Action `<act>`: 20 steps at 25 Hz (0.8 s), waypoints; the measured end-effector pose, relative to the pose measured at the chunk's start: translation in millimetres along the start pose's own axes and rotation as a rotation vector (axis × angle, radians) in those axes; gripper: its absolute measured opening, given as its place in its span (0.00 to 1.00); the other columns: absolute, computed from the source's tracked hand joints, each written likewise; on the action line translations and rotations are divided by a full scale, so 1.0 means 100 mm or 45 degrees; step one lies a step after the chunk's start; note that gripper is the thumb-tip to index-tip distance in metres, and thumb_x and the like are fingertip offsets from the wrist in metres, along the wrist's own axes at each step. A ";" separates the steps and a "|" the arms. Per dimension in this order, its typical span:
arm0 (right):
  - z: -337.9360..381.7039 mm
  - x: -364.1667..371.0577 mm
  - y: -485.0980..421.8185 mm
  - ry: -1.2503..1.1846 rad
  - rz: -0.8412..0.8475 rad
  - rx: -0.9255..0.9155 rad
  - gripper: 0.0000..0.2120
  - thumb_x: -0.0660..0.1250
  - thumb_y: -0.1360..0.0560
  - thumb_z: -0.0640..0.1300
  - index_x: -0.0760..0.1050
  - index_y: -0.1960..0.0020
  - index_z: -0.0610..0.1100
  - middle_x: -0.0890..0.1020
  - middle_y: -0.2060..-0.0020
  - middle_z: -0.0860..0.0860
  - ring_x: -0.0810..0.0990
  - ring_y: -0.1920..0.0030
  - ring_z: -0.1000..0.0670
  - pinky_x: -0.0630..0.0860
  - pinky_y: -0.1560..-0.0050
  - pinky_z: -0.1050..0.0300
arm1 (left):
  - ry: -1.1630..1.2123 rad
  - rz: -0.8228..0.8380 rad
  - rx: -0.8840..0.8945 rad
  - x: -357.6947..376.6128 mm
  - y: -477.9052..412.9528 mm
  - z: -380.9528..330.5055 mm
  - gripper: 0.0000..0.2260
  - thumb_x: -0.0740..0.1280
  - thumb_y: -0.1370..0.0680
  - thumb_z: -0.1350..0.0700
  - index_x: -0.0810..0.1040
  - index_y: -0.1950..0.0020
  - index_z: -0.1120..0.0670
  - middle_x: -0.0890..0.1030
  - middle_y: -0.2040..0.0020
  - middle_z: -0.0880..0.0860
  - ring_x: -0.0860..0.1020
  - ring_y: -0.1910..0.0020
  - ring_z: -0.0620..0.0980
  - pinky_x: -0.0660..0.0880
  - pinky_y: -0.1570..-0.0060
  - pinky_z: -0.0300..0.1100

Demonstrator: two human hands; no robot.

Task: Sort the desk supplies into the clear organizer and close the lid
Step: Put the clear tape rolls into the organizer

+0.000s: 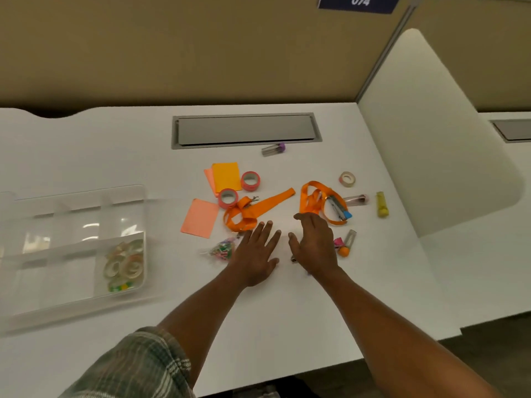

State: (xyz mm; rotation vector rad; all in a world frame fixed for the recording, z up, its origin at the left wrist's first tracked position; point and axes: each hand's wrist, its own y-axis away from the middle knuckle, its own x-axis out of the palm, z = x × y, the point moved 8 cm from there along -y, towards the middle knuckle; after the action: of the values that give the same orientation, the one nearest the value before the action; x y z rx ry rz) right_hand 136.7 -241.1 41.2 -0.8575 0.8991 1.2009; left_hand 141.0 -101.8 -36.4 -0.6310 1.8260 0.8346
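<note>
The clear organizer (71, 225) lies open at the left of the white desk, with several tape rolls (126, 262) in its near right compartment. Supplies are scattered mid-desk: two orange lanyards (258, 208) (311, 196), two pink tape rolls (250, 180) (228, 198), orange and pink sticky notes (225, 176) (199, 218), a bag of coloured clips (221, 249) and a small stapler (339, 209). My left hand (255, 257) rests flat, fingers spread, beside the clip bag. My right hand (314, 244) hovers palm down just right of it, holding nothing.
A pale tape roll (347, 178), a yellow tube (382, 204), a purple-capped vial (274, 149), a clear tube (356, 200) and an orange-tipped tube (346, 244) lie around. A grey cable hatch (244, 130) sits behind. A white divider (431, 139) bounds the right side.
</note>
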 end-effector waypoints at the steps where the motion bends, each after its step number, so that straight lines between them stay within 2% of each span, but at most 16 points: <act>1: -0.13 -0.07 -0.05 0.001 -0.024 0.008 0.20 0.70 0.25 0.49 0.75 0.35 0.45 0.79 0.39 0.46 0.77 0.38 0.44 0.74 0.39 0.49 | 0.004 0.008 -0.001 0.05 -0.07 -0.03 0.31 0.50 0.18 0.40 0.42 0.19 0.49 0.38 0.20 0.53 0.39 0.21 0.54 0.42 0.23 0.54; 5: -0.66 -0.33 -0.34 0.033 -0.048 0.072 0.21 0.70 0.27 0.46 0.74 0.35 0.41 0.79 0.39 0.42 0.76 0.37 0.40 0.73 0.39 0.44 | -0.022 -0.097 -0.022 0.21 -0.15 -0.07 0.31 0.48 0.18 0.40 0.41 0.19 0.51 0.37 0.20 0.54 0.37 0.21 0.54 0.44 0.23 0.56; 9: -1.09 -0.49 -0.73 -0.043 -0.107 0.208 0.19 0.70 0.25 0.45 0.75 0.36 0.40 0.78 0.39 0.41 0.76 0.39 0.39 0.74 0.41 0.44 | 0.019 -0.203 0.005 0.25 -0.12 -0.07 0.31 0.50 0.18 0.40 0.44 0.19 0.50 0.41 0.19 0.53 0.41 0.20 0.53 0.48 0.23 0.56; 13: -1.45 -0.37 -1.19 -0.003 0.050 0.346 0.27 0.69 0.24 0.51 0.68 0.30 0.41 0.71 0.33 0.40 0.72 0.35 0.37 0.72 0.38 0.44 | 0.020 -0.235 -0.012 0.27 -0.15 -0.08 0.31 0.50 0.18 0.39 0.45 0.19 0.50 0.42 0.19 0.52 0.43 0.20 0.53 0.49 0.24 0.55; 17: -1.71 -0.18 -1.53 0.117 0.246 0.414 0.32 0.65 0.22 0.51 0.58 0.22 0.46 0.60 0.24 0.40 0.65 0.28 0.36 0.69 0.33 0.43 | 0.018 -0.255 -0.019 0.29 -0.16 -0.07 0.32 0.51 0.19 0.39 0.46 0.19 0.49 0.44 0.19 0.52 0.44 0.20 0.53 0.46 0.24 0.53; 20: -1.84 -0.07 -1.67 0.165 0.331 0.436 0.28 0.62 0.20 0.49 0.58 0.22 0.48 0.63 0.26 0.40 0.66 0.29 0.37 0.69 0.34 0.44 | 0.018 -0.266 -0.027 0.30 -0.17 -0.07 0.32 0.51 0.19 0.39 0.46 0.19 0.49 0.44 0.19 0.53 0.44 0.20 0.53 0.45 0.24 0.52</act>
State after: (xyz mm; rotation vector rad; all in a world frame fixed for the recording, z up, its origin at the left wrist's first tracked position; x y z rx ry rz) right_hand 278.8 -437.3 -14.3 -0.5567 1.3101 1.1749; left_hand 138.4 -119.8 -66.4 -0.8276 1.7308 0.7122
